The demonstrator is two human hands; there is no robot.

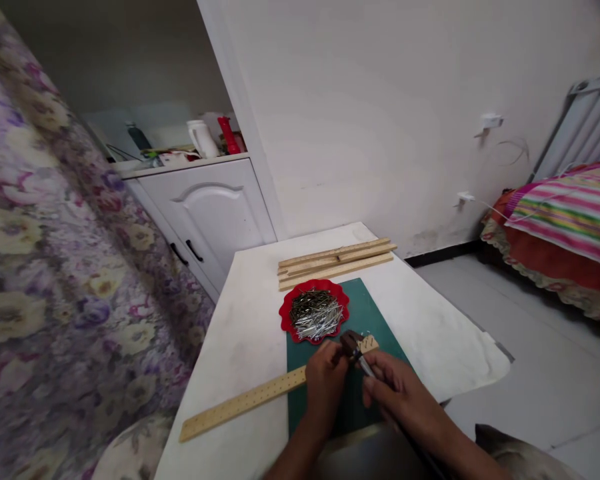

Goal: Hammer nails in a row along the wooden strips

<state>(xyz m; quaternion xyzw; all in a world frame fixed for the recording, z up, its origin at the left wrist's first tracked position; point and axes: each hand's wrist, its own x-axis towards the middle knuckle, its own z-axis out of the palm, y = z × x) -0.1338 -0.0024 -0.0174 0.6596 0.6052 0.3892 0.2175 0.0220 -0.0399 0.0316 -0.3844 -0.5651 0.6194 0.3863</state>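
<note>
Long pale wooden strip, pierced with a row of small holes, lies slantwise across the dark green cutting mat on the white table. The left hand presses down on it, fingers curled over its middle. The right hand is wrapped around a dark-headed metal tool, set against the strip's far end. Thin and light, the strip probably flexes and is best gripped close to the working end. Just beyond, touching the mat, a red scalloped dish holds a heap of thin silvery nails. Further back lies a bundle of plain wooden slats.
</note>
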